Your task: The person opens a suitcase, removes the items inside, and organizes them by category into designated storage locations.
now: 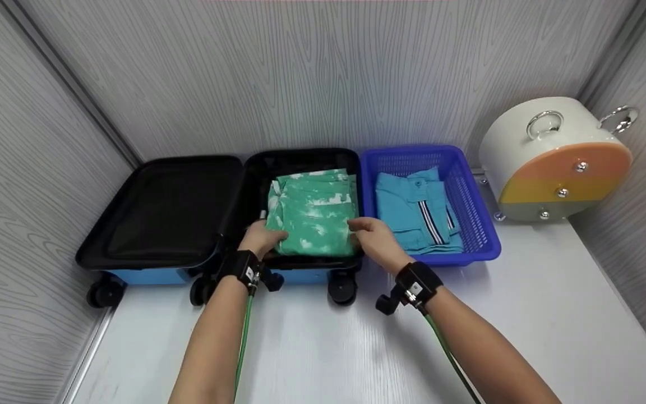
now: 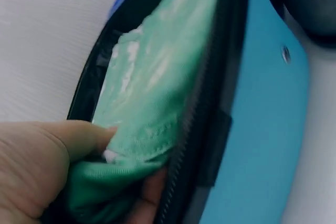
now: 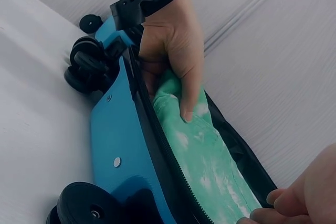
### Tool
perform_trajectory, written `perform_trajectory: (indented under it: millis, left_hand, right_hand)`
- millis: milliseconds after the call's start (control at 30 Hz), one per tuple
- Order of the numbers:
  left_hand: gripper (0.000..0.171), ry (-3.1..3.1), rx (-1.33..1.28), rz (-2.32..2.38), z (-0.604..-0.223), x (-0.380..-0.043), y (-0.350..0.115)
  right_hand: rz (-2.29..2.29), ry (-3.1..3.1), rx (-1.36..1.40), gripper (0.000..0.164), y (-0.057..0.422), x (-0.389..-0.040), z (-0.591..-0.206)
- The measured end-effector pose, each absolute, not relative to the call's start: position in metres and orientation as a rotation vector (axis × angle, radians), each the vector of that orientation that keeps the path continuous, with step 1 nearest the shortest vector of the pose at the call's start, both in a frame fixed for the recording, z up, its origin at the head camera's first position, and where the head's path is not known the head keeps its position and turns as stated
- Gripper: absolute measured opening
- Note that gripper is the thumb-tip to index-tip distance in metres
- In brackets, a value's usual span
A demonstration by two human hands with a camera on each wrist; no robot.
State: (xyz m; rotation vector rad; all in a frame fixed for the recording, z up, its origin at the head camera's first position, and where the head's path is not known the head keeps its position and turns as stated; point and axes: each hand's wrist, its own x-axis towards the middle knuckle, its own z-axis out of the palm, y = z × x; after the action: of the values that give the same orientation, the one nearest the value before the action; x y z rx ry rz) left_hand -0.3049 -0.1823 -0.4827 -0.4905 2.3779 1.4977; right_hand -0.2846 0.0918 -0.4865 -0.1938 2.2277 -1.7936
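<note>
A folded green-and-white tie-dye garment [image 1: 314,210] lies in the right half of an open blue suitcase [image 1: 300,276] with a black lining. My left hand [image 1: 261,238] grips its near left corner. In the left wrist view the thumb rests on top of the cloth, while other fingers are tucked underneath by the zipper edge. At the garment's right edge, my right hand [image 1: 378,241] holds the cloth between bent fingers. Only part of the right hand [image 3: 310,195] shows in the right wrist view, and its grip is partly hidden.
The black-lined other half [image 1: 171,207] of the suitcase lies open at left. A blue plastic basket [image 1: 480,247] with folded light-blue clothing [image 1: 413,210] stands close on the right. Farther right is a round white cabinet [image 1: 558,163] with coloured drawers. Grey panels enclose the white table [image 1: 312,348].
</note>
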Motion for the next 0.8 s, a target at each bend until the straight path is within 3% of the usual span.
perform_trajectory:
  millis: [333, 600, 700, 800]
  left_hand:
    - [0.061, 2.018, -0.528, 2.033, -0.47, -0.308, -0.181]
    - [0.06, 1.484, -0.762, 2.398, -0.469, -0.312, -0.191]
    - [0.061, 1.37, -0.795, 2.427, -0.468, -0.311, -0.196]
    - [0.064, 1.364, -0.774, 2.364, -0.466, -0.31, -0.202]
  right_hand:
    - [-1.857, 2.024, -0.056, 0.032, 0.087, -0.285, -0.483]
    - [-1.791, 1.867, 0.017, 0.063, 0.088, -0.287, -0.475]
    - [-1.903, 1.659, 0.111, 0.076, 0.083, -0.291, -0.476]
    - [-2.102, 1.397, 0.248, 0.079, 0.074, -0.298, -0.482]
